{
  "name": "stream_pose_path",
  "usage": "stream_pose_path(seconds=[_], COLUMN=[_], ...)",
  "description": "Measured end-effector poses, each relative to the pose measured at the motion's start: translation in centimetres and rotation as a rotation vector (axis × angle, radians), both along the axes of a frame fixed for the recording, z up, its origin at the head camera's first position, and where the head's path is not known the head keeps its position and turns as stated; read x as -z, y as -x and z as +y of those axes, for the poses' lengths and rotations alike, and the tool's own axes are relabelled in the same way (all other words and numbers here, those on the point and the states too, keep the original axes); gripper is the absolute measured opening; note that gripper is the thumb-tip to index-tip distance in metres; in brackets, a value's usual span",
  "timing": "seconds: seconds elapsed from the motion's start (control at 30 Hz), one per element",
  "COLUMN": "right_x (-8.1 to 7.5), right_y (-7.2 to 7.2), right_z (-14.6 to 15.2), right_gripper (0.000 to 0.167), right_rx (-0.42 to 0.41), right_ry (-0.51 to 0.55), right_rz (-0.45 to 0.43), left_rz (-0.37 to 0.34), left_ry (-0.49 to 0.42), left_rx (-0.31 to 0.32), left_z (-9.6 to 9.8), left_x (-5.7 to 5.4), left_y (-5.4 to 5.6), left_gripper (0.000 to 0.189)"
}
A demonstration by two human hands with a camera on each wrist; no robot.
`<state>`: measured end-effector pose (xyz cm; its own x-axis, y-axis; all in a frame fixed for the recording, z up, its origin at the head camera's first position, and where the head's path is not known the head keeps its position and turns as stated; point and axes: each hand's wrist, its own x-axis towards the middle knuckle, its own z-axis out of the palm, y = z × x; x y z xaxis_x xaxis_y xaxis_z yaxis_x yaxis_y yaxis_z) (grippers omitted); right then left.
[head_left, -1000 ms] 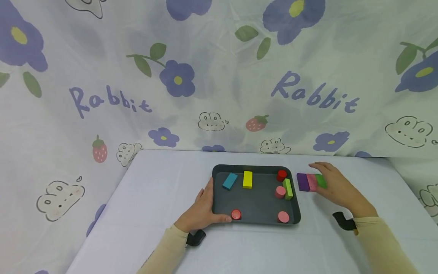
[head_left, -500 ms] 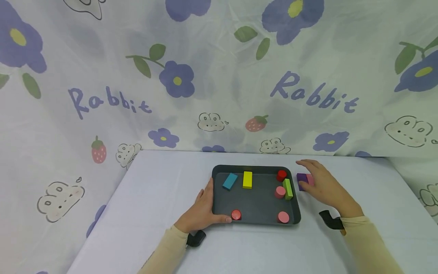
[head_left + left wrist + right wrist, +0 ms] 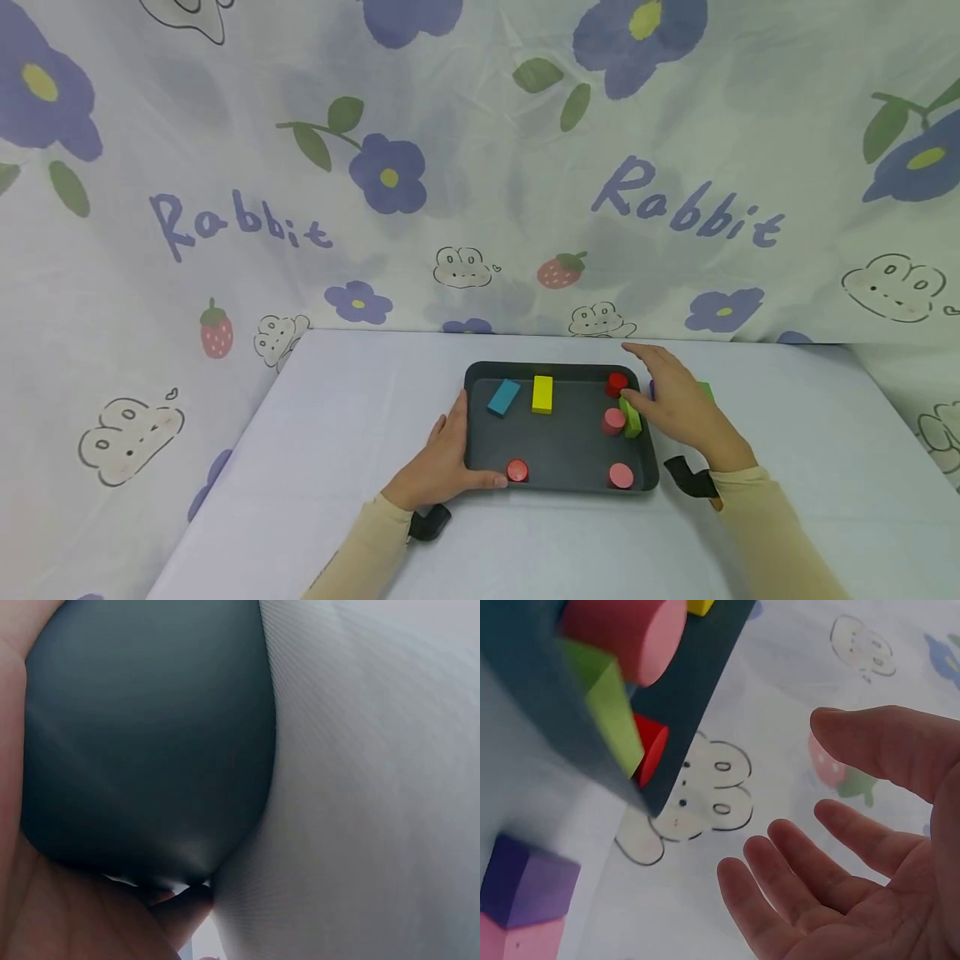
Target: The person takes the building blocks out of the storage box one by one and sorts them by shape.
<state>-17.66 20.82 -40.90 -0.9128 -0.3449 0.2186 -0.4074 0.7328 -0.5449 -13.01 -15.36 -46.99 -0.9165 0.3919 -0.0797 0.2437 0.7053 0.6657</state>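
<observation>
A dark grey tray lies on the white table. My left hand rests against its left side, fingers extended along the wall and thumb by the front rim. Over the right rim hovers my right hand, fingers spread and holding nothing. Its thumb overlaps the light green block in the head view. Beside that block stand a pink cylinder and a red cylinder. Another pink cylinder is at the front right corner, and a lighter red cylinder is near my left thumb.
Inside the tray at the back are a blue block and a yellow block. Right of the tray, a purple block, a pink block and a green block are partly hidden behind my right hand. A patterned cloth hangs behind.
My right hand has moved left, from over the blocks beside the tray to the tray's right rim. The left hand, tray and blocks have stayed in place.
</observation>
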Motion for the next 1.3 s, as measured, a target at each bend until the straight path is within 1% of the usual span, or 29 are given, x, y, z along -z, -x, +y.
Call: stream_pose_path(seconds=[0.1,0.23,0.53,0.77,0.87,1.03,1.3], right_x=[-0.1,-0.4,-0.2,-0.2,0.0,0.5,1.2], right_y=[0.0,0.0,0.6,0.8,1.0,1.1,0.9], right_z=[-0.6,-1.5,-3.1,-5.0,-5.7,-6.7,-8.4], right_gripper=[0.065,0.066,0.066,0.068,0.068,0.068,0.064], right_rx=[0.002,0.009,0.007,-0.025,-0.034,-0.026,-0.027], right_ry=[0.004,0.008,0.051,0.099,0.121,0.137,0.151], right_rz=[0.016,0.005,-0.001,-0.009,-0.011,-0.018,-0.022], left_rz=[0.004,0.008,0.000,0.008,0.009,0.006,0.005], left_ry=[0.000,-0.005,-0.005,-0.009,-0.004,-0.001,0.001], left_rx=[-0.002,-0.005,-0.002,-0.002,-0.004,-0.002,-0.005], left_z=[0.0,0.1,0.1,0.1,0.1,0.1,0.1], left_x=[0.0,0.0,-0.1,-0.1,-0.1,-0.1,-0.2], left_y=[0.0,0.0,-0.1,0.0,0.0,0.0,0.1], left_gripper=[0.140,0.140,0.139,0.138,0.138,0.139,0.139])
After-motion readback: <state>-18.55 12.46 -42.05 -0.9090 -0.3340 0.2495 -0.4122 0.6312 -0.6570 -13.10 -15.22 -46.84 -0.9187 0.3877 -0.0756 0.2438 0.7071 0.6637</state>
